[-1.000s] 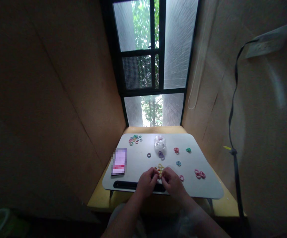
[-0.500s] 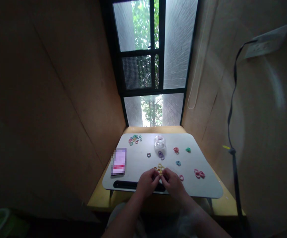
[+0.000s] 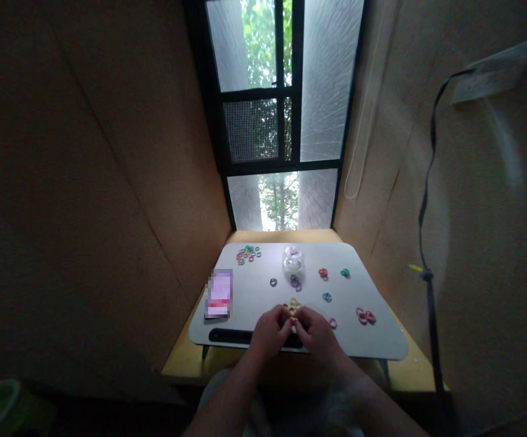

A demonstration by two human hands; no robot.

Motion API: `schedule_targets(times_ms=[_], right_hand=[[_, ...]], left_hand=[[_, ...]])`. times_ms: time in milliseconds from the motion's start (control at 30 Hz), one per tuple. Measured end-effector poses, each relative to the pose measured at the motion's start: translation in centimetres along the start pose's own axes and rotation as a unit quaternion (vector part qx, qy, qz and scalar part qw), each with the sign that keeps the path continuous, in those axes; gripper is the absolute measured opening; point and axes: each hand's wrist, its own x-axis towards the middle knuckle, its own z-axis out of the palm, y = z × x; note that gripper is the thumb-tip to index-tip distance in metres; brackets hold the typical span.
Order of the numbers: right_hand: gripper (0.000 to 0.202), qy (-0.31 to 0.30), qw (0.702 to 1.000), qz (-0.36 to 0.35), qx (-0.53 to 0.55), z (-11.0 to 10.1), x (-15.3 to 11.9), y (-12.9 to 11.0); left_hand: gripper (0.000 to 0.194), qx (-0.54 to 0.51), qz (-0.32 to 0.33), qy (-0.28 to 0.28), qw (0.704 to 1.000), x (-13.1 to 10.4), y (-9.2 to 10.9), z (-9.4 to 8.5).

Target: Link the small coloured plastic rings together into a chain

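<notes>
My left hand (image 3: 270, 332) and my right hand (image 3: 316, 332) meet over the near edge of the white table, fingertips pinched close together. Between them shows a small yellow hair tie (image 3: 294, 321), partly hidden by the fingers. Just beyond the fingertips lie several more yellow hair ties (image 3: 295, 301). A pink hair tie (image 3: 333, 323) rests right of my right hand. Farther off are purple hair ties (image 3: 296, 283), a single dark purple one (image 3: 273, 282), and a blue group (image 3: 327, 297).
A clear jar (image 3: 293, 262) stands at the back of the white folding table (image 3: 245, 297). Mixed hair ties (image 3: 248, 255) lie back left, above a phone (image 3: 219, 294). Red (image 3: 323, 274), green (image 3: 345, 273) and pink groups (image 3: 365, 315) are right. A black slot (image 3: 229, 336) runs along the front.
Both hands stay in nearly the same place, still pinching the yellow hair tie, with only slight finger movement. The whole view has shifted very slightly.
</notes>
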Motion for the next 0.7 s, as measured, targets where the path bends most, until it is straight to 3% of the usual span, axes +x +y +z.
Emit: schedule_targets(times_ms=[700], right_hand=[[0.010, -0.002, 1.000, -0.014, -0.007, 0.05, -0.21, 0.30]], left_hand=[[0.009, 0.008, -0.001, 0.001, 1.000, -0.02, -0.18, 0.12]])
